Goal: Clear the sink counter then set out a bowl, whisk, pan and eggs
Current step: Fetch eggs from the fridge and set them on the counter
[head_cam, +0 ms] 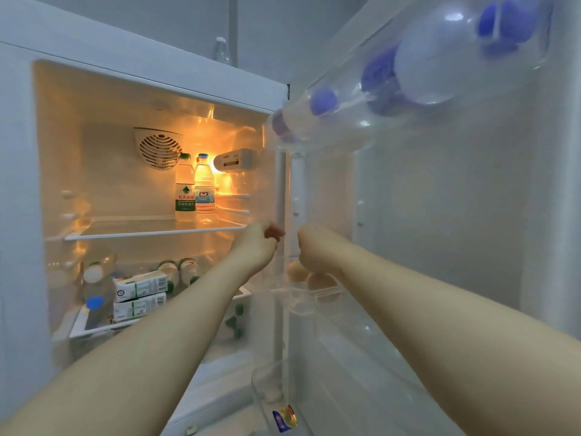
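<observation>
The fridge stands open and both my arms reach to its door hinge side. Two tan eggs (pixel 320 283) lie in a clear door tray (pixel 309 294) at mid height. My left hand (pixel 256 247) hovers just left of the tray, its fingers curled round a small brown egg (pixel 274 232). My right hand (pixel 311 247) is right above the eggs in the tray, back of the hand toward me and fingers hidden. No bowl, whisk or pan is in view.
Two water bottles (pixel 195 190) stand on the glass shelf (pixel 151 229). Below are milk cartons (pixel 140 297) and several small bottles. Purple-capped bottles (pixel 377 73) fill the upper door shelf overhead. A lower door bin (pixel 276 401) holds small packets.
</observation>
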{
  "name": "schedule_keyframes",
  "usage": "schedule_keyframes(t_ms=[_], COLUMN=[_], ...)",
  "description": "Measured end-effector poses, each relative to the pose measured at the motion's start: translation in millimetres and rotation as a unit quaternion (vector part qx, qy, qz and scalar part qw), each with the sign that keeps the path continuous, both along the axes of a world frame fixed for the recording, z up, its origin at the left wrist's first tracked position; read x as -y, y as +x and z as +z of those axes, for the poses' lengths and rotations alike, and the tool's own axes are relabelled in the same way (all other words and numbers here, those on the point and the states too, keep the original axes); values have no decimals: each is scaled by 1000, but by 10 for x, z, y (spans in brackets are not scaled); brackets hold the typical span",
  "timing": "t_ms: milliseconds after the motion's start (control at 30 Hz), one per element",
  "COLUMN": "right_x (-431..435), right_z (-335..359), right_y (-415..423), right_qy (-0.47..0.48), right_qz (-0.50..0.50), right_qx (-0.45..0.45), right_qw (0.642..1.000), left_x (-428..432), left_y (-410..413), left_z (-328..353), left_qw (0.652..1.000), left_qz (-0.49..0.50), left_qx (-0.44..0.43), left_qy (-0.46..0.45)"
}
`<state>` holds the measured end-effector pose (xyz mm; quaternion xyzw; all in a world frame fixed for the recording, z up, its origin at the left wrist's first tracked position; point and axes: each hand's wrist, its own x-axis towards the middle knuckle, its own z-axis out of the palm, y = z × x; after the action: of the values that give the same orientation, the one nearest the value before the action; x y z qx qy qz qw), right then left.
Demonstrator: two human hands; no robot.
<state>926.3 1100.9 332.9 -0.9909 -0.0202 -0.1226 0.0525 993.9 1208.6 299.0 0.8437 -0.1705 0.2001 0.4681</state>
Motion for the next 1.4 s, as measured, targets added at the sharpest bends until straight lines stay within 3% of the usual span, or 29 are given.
schedule_keyframes(t_ms=[133, 267, 467, 767, 1100, 1400], right_x=[-16, -11, -31, -36, 10, 108], right_z=[-64, -152, -216, -236, -240, -245], right_y=[-45, -40, 3, 141, 277, 302], right_qy=[-35, -45, -49, -71, -168, -172], right_qz=[-17, -50, -79, -88, -100, -95], right_qx=[-9, -23, -25, -59, -123, -130], right_qw=[999, 997, 995, 992, 973, 972], left_x=[111, 204, 340, 436, 483, 526], left_y=[206, 293, 413, 572, 563, 563], left_z=[-76, -59, 47, -115, -127, -124], left_qw=[982, 935, 876, 879, 884, 882], left_qz=[-62, -92, -118, -76, -86, -68], left_qx=[3, -8, -44, -34, -43, -42], left_qy=[178, 343, 466, 469, 457, 464])
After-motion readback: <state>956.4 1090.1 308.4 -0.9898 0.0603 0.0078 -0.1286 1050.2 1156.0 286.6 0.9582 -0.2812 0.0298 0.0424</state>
